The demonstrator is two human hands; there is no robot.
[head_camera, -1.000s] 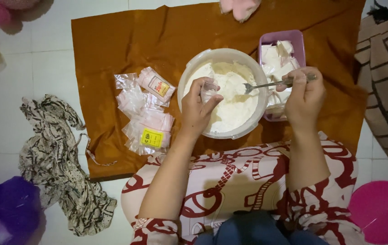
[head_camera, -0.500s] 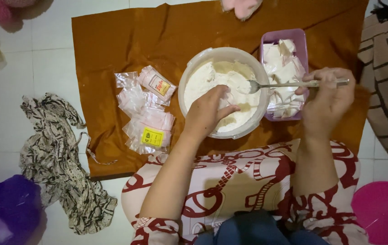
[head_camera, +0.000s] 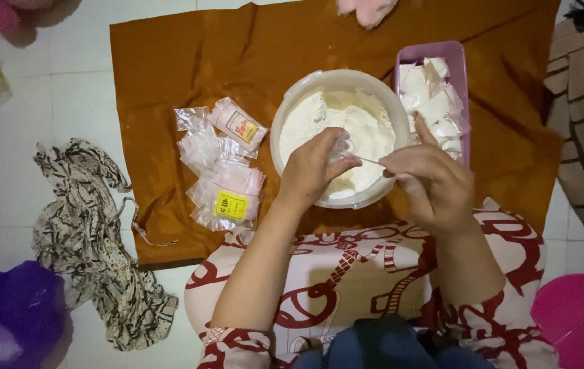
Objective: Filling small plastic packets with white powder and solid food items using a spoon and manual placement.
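On your far left a patterned cloth (head_camera: 93, 239) lies crumpled on the tiles, and beside it, on the orange cloth (head_camera: 169, 75), sits a heap of small clear bags (head_camera: 223, 171). Your left hand (head_camera: 312, 171) is over the bowl (head_camera: 285, 123) of white powder (head_camera: 367, 123), fingers pinched on a small clear bag (head_camera: 341, 145) (its mouth at the spoon's tip). Your right hand (head_camera: 432, 181) grips the spoon (head_camera: 372, 161) by its handle, just beside the purple tray (head_camera: 435, 51) of filled packets (head_camera: 435, 102).
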